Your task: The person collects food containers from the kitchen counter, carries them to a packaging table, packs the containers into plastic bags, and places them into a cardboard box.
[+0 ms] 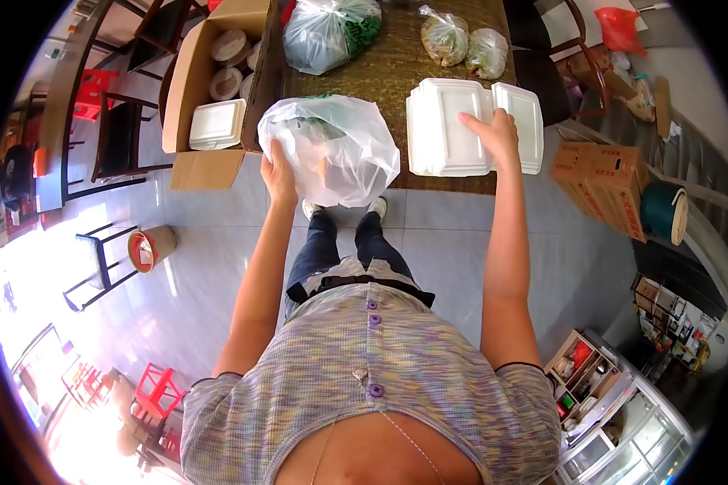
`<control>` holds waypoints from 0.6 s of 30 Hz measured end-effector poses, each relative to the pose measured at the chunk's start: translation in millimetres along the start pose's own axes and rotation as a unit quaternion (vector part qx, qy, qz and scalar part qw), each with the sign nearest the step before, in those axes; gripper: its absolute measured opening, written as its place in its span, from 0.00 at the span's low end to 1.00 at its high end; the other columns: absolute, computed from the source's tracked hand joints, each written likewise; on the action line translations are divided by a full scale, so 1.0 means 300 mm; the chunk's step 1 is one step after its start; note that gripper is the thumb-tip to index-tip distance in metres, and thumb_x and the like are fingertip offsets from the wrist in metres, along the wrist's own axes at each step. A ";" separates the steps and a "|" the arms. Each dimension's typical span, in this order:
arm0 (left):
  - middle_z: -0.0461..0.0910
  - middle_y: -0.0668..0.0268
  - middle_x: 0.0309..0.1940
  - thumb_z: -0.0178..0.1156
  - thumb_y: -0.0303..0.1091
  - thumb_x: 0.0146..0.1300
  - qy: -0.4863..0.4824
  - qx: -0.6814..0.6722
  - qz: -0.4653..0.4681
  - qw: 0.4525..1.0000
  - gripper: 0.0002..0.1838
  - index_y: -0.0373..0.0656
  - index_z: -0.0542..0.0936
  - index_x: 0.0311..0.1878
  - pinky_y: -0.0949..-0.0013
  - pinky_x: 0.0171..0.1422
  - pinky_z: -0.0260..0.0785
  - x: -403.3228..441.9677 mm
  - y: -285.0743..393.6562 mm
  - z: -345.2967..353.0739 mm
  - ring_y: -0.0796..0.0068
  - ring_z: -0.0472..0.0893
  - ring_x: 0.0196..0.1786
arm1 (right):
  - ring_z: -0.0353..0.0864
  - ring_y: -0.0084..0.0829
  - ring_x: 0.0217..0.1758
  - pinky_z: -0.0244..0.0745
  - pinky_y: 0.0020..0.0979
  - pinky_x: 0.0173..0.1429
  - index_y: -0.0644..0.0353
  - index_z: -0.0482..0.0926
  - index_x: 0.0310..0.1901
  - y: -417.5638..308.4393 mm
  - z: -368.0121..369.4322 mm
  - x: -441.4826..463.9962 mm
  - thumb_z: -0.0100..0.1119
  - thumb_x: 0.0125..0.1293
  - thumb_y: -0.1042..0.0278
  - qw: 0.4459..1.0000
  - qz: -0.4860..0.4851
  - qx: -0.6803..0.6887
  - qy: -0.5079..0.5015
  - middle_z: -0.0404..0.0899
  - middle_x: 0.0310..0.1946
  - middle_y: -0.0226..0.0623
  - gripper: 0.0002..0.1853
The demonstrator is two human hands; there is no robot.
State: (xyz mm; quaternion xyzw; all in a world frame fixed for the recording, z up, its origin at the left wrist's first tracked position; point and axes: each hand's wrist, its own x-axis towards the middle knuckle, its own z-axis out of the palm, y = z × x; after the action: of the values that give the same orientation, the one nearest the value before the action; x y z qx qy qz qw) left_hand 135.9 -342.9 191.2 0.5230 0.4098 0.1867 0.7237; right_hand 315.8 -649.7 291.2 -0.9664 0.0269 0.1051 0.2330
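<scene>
The white lidded boxes lie beneath and to either side of the right hand, the nearer one, long axes running away from the body; its thumb and fingers spread over them, whether gripping cannot be told. The left hand grasps a translucent plastic bag bulging to its right.

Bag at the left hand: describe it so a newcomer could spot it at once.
Start at the brown table, with the open cardboard box on its left. Just right of that box, at the table's near edge, is the large, whitish bag. Only this bag has the left hand on it; the other big bag and two small bags lie farther back.
</scene>
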 end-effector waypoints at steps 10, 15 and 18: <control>0.76 0.67 0.37 0.49 0.41 0.66 -0.032 0.028 0.036 0.998 0.17 0.36 0.73 0.48 0.76 0.44 0.66 -0.017 0.004 0.024 0.81 0.73 0.39 | 0.80 0.37 0.37 0.76 0.31 0.38 0.74 0.70 0.40 -0.032 0.001 0.007 0.73 0.41 0.58 0.975 0.048 0.206 -0.067 0.77 0.35 0.51 0.31; 0.76 0.66 0.39 0.49 0.40 0.65 -0.052 0.056 0.033 0.997 0.17 0.37 0.72 0.49 0.75 0.43 0.66 -0.008 0.031 0.026 0.79 0.73 0.40 | 0.80 0.36 0.35 0.77 0.30 0.38 0.73 0.69 0.43 0.015 0.043 0.030 0.72 0.44 0.63 0.949 0.010 0.304 -0.085 0.77 0.35 0.50 0.29; 0.77 0.65 0.36 0.49 0.38 0.65 -0.055 0.083 0.047 0.994 0.15 0.36 0.72 0.47 0.74 0.42 0.67 -0.008 0.056 0.043 0.79 0.73 0.38 | 0.79 0.35 0.41 0.75 0.31 0.43 0.72 0.68 0.48 0.014 0.007 0.039 0.71 0.43 0.64 0.931 0.041 0.331 -0.148 0.77 0.39 0.47 0.32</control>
State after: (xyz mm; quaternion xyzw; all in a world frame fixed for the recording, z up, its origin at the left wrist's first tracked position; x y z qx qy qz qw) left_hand 147.2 -345.9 209.1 0.6097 0.3579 0.1567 0.6897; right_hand 326.2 -652.5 284.9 -0.8056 0.0650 0.2420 0.5368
